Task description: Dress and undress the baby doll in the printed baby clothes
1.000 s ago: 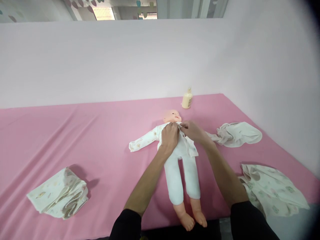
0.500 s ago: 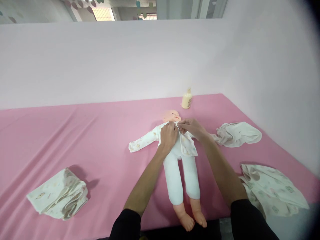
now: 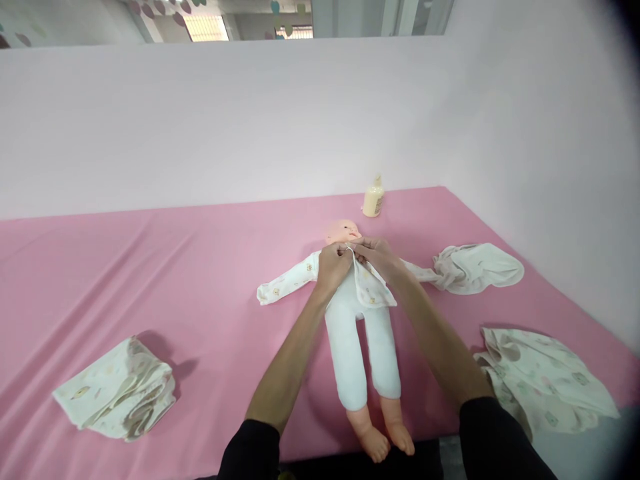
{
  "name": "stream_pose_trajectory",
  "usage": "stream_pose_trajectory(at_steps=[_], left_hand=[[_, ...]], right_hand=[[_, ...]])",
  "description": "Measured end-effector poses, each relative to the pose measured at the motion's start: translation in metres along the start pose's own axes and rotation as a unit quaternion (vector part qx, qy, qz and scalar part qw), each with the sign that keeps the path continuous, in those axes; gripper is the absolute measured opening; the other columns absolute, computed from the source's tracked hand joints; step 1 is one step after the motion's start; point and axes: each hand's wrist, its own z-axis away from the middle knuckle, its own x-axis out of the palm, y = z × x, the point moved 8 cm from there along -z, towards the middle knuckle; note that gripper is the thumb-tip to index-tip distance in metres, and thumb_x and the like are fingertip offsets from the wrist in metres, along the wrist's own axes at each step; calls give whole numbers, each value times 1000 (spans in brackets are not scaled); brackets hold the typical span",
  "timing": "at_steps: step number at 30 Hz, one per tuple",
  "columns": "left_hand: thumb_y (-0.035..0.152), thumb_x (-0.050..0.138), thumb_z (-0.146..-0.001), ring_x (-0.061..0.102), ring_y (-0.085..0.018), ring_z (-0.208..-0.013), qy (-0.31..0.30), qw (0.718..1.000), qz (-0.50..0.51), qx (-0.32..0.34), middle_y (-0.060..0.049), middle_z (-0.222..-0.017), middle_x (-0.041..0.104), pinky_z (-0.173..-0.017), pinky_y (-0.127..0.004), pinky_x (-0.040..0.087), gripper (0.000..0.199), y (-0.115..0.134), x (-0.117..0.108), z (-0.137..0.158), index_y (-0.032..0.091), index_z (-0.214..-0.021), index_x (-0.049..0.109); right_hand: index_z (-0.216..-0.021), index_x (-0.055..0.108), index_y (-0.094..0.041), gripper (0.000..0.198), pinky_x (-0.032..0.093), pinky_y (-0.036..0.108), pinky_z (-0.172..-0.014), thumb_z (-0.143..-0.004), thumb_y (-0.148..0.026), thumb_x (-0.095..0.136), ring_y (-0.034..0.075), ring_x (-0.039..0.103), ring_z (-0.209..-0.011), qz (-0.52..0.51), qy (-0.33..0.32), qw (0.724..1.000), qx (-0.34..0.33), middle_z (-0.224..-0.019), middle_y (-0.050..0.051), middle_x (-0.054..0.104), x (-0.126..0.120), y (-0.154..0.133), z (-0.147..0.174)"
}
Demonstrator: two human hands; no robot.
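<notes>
A baby doll (image 3: 350,360) lies on its back on the pink sheet (image 3: 210,280), head away from me and feet towards me. It wears a white baby jacket (image 3: 374,291) with small printed figures, open at the front over its white cloth body. At the doll's neckline my left hand (image 3: 334,267) is closed on the jacket's edge. My right hand (image 3: 379,257) pinches the same jacket near the collar, right beside the left one. The fingertips partly hide each other, so any fastener between them cannot be made out.
Behind the doll's head stands a pale yellow pump bottle (image 3: 373,200). A crumpled white cloth (image 3: 477,268) and a printed garment (image 3: 547,380) lie on the right. Another folded printed garment (image 3: 117,390) lies at left. A white wall (image 3: 225,127) rises behind the bed.
My two hands have come closer together at the neckline, the left moving slightly down and left. The jacket's right front flap now lies a little differently, its lower corner lifted.
</notes>
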Motion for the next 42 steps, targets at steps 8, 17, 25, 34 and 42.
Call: stream_pose_trajectory(at_steps=[8,17,25,34,42], left_hand=[[24,65,-78,48,-9,-53,-36,970,208,-124,0,-61,57,-54,-23,38,14,-21,0,-6,13,-69,62],[21,58,-88,40,-8,-59,4,996,78,-50,4,-63,46,-57,-21,30,22,-18,-9,-11,15,-68,52],[19,52,-92,39,-9,-65,22,998,42,-28,4,-70,43,-59,-23,31,21,-14,-10,-11,17,-72,46],[24,52,-90,37,-9,-59,-52,997,49,-16,4,-64,42,-58,-23,30,25,-12,-6,-13,18,-67,46],[39,49,-92,50,-15,-66,-178,938,-296,27,-1,-76,61,-60,-28,31,28,22,-33,15,20,-72,53]], right_hand=[[-79,67,-17,35,34,25,-61,-89,-51,63,11,43,-64,116,-16,992,-53,-68,-3,50,2,-9,0],[-109,71,-17,34,39,27,-62,-88,-43,62,13,48,-65,179,-57,981,-58,-73,-1,56,2,-19,6],[-76,49,-22,22,25,28,-56,-94,-34,51,11,31,-55,314,-58,945,-70,-60,-7,35,14,-38,22],[-77,47,-21,22,34,29,-66,-96,-34,49,16,52,-74,426,-58,901,-50,-82,0,58,17,-36,27],[-112,52,-16,25,40,33,-69,-92,-31,56,28,64,-94,589,-67,805,21,-111,10,63,39,-36,52]])
